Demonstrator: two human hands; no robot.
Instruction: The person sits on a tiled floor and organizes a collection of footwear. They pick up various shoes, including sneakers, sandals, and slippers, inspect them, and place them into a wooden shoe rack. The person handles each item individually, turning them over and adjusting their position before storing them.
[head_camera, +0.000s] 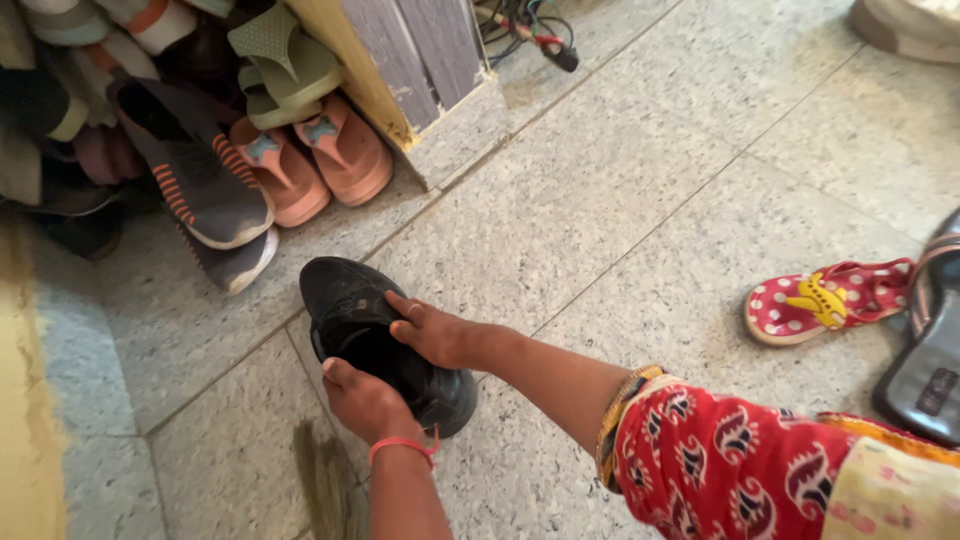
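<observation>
The person bends over a black lace-less leather shoe (385, 340) that lies on the grey speckled stone floor (620, 200), near the middle of the view. The left hand (365, 400), with a thin red thread band at the wrist, grips the near side of the shoe — its fingers are curled over the rim of the opening. The right hand (435, 330) rests flat on top of the shoe, fingers stretched out and close together, pressing down on the upper. The right arm carries a red patterned sleeve (730, 460).

Behind the shoe, beside a wooden cupboard edge (360, 70), stands a heap of footwear: 2 salmon-pink sandals (315, 160) and a dark grey knitted sneaker with orange stripes (195, 170). Well apart, at the right, lies 1 small red sandal with white dots (825, 300). A straw broom tip (325, 485) touches the floor just beside the left forearm.
</observation>
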